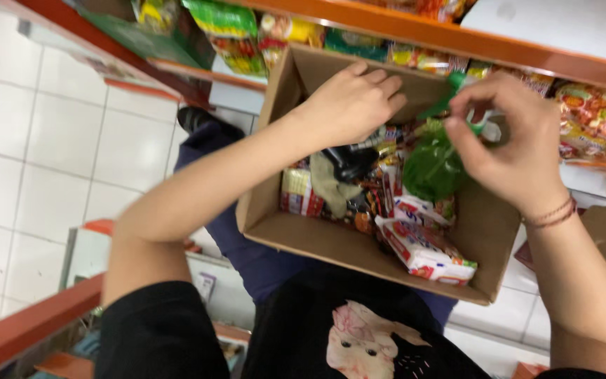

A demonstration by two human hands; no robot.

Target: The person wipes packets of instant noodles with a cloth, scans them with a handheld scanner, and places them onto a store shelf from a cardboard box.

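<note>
- Fingers of the right hand (510, 144) pinch together on the top of a green packet (433, 165), thumb and fingertips closed on its upper edge.
- Green packet hangs over the open cardboard box (331, 242), its long axis running roughly from the pinched end, up near the shelf, down toward the packets below; the lower end points into the box.
- Left hand (348, 105) rests inside the box near its far wall, fingers curled loosely together over the contents; whether it grips anything I cannot tell.
- Red-and-white snack packets (426, 253) lie jumbled in the box, one leaning against the near wall.
- An orange-edged shelf (457, 38) of packets stands just beyond.
</note>
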